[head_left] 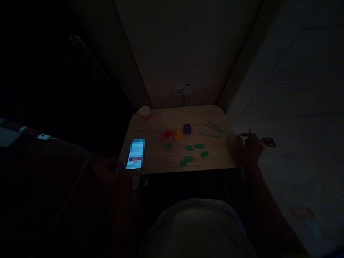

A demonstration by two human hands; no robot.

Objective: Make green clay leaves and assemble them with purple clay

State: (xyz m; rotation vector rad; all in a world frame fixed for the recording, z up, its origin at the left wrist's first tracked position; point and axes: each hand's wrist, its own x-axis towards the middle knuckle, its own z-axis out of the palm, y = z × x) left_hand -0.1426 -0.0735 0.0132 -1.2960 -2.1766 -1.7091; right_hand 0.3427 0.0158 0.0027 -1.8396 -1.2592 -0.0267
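The scene is very dark. My right hand [250, 148] is just past the table's right edge, its fingers closed around a thin teal stick [250, 131] whose tip sticks up. Scissors [268, 142] lie right beside that hand. Off the table's left front corner, my left hand [109, 170] is dim and blurred, near the lit phone [136, 152]; its fingers are not clear. On the table are several flat green leaf-like pieces [199, 146], a purple lump [187, 128], a yellow-orange piece [176, 134], a red and pink piece [167, 135] and thin teal sticks [210, 135].
A small wooden table [161, 163] stands against the wall. A pale cup [145, 113] is at its back left corner. Above the back edge is a wall socket [182, 89] with a plug and cord. A pale surface [290, 179] extends on the right.
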